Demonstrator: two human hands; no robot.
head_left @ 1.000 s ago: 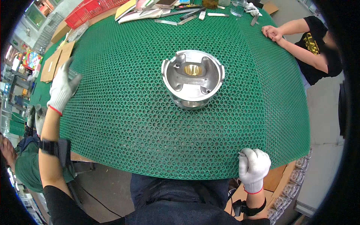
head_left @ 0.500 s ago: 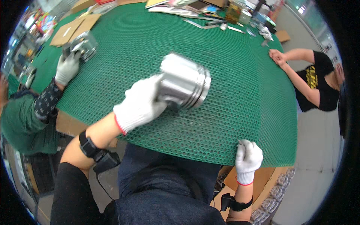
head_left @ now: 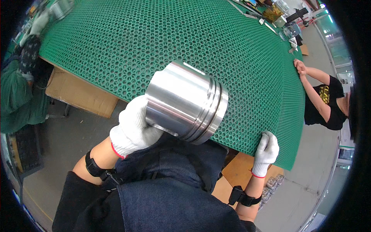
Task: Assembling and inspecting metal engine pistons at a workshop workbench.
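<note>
A shiny metal piston (head_left: 181, 100) is in my left hand (head_left: 133, 127), which wears a white knit glove with a red cuff edge. Its ringed grooves face right, and the fingers grip the opposite, skirt end; some are hidden behind it. The piston is held up over the near edge of the green mat (head_left: 251, 89). My right hand (head_left: 266, 149), gloved the same way, rests at the table's front edge toward the right. Its fingers are curled closed, and whatever may be inside them is hidden.
A co-worker's gloved hand (head_left: 39, 23) is beside another metal part (head_left: 61, 8) at the far left. Another person's bare hands (head_left: 300, 67) rest at the right edge. Jars (head_left: 273, 13) and tools stand at the back right. Cardboard (head_left: 79, 91) sits below the table's left side.
The piston in my left hand has come closer to me and looks larger. The view has shifted, with the table's front edge now slanting. My right hand remains closed at the edge.
</note>
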